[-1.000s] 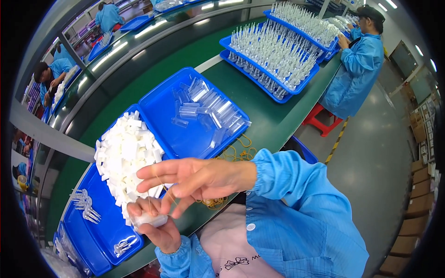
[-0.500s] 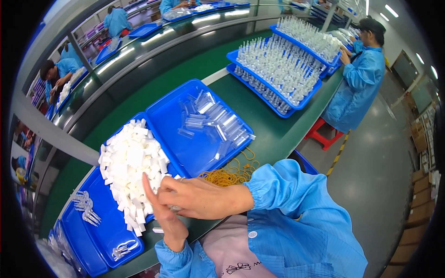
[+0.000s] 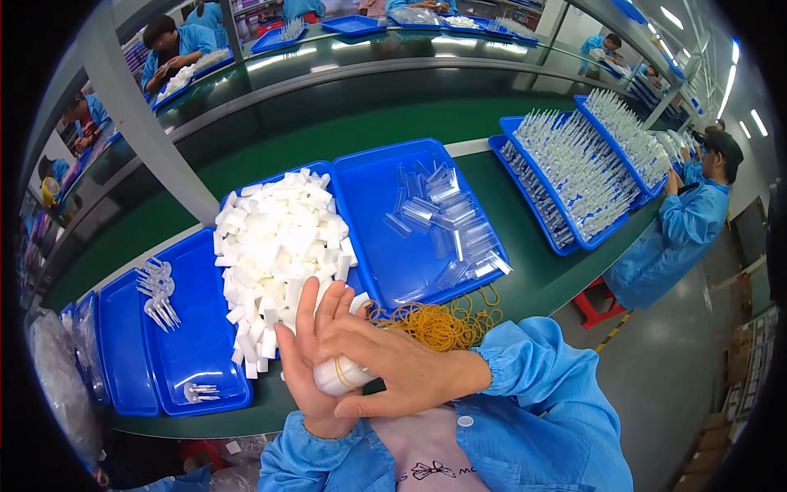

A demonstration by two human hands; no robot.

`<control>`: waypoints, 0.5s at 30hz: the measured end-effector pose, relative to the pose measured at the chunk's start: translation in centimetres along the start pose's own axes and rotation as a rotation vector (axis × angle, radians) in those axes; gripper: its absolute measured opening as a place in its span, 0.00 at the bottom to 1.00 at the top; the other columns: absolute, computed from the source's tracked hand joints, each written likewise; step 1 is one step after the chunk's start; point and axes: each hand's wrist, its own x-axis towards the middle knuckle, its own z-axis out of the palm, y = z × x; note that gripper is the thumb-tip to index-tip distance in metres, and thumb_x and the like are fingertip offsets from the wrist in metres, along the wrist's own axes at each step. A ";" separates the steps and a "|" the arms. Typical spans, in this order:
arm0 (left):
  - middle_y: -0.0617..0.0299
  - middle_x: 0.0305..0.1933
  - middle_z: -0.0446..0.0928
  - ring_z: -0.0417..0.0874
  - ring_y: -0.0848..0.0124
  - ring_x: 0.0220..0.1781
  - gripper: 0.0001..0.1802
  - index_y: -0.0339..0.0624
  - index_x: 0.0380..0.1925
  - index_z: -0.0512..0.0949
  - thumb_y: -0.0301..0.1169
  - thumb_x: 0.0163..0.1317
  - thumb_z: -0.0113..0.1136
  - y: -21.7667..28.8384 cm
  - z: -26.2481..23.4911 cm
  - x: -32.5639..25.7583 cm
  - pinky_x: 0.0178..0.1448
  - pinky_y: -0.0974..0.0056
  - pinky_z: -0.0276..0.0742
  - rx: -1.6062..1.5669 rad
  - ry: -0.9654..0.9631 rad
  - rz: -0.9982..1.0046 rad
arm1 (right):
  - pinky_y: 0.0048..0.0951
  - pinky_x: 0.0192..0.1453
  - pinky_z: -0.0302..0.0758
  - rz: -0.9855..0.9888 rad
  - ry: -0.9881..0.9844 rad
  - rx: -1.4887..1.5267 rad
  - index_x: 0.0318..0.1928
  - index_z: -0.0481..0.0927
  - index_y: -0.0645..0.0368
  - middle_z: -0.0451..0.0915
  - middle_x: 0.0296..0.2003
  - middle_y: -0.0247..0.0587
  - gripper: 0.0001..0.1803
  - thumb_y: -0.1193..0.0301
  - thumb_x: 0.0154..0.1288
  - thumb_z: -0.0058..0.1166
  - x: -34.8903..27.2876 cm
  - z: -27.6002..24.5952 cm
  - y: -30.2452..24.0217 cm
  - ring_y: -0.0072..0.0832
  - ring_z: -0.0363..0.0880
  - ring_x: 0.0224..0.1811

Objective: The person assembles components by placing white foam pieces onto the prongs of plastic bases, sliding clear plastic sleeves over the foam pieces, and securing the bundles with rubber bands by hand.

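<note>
Green surface (image 3: 533,283) carries blue trays (image 3: 367,238); yellow band (image 3: 340,375) now encircles white bundle (image 3: 327,379), apparently securing it; left hand (image 3: 310,395): fingers extended; right hand (image 3: 410,361): fingers gripping bundle.

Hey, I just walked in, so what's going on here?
A person's left hand, fingers extended, supports a small white bundle, while the right hand curves over it. A thin yellowish band is around the bundle. Beyond the hands, white blocks are heaped in one blue tray, with clear plastic pieces in the next. Loose yellow bands lie on the green bench.
</note>
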 end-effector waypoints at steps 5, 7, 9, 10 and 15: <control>0.49 0.67 0.62 0.60 0.58 0.70 0.40 0.42 0.71 0.51 0.59 0.70 0.20 0.4 0.1 -0.2 0.73 0.54 0.53 0.014 -0.008 0.077 | 0.35 0.37 0.73 -0.068 0.045 0.042 0.48 0.72 0.55 0.70 0.43 0.44 0.19 0.60 0.62 0.59 0.8 0.8 -0.4 0.41 0.74 0.42; 0.49 0.67 0.62 0.60 0.58 0.70 0.39 0.42 0.71 0.51 0.58 0.71 0.23 0.5 -0.4 0.3 0.73 0.54 0.53 -0.014 -0.024 0.053 | 0.35 0.39 0.73 -0.025 0.003 0.009 0.47 0.72 0.56 0.70 0.42 0.45 0.18 0.61 0.62 0.59 1.3 0.9 -0.4 0.42 0.74 0.42; 0.49 0.66 0.62 0.61 0.59 0.70 0.38 0.41 0.70 0.51 0.58 0.71 0.24 0.8 -1.1 0.6 0.73 0.54 0.54 -0.042 -0.001 0.061 | 0.36 0.40 0.72 -0.002 -0.076 0.001 0.45 0.72 0.56 0.70 0.42 0.45 0.17 0.62 0.61 0.60 2.2 1.0 -0.3 0.42 0.74 0.43; 0.49 0.66 0.63 0.61 0.59 0.70 0.38 0.40 0.70 0.51 0.57 0.71 0.26 1.0 -1.7 0.8 0.73 0.54 0.54 -0.064 0.002 0.048 | 0.35 0.43 0.72 -0.021 -0.110 -0.032 0.45 0.72 0.56 0.71 0.42 0.44 0.16 0.64 0.61 0.60 3.1 0.6 0.2 0.40 0.74 0.43; 0.52 0.65 0.65 0.64 0.62 0.68 0.35 0.37 0.68 0.55 0.44 0.66 0.48 3.2 -4.6 2.1 0.70 0.58 0.58 0.204 -0.088 0.221 | 0.27 0.38 0.72 0.080 0.067 -0.224 0.40 0.72 0.55 0.72 0.33 0.34 0.10 0.71 0.60 0.58 9.9 -6.4 5.4 0.25 0.73 0.36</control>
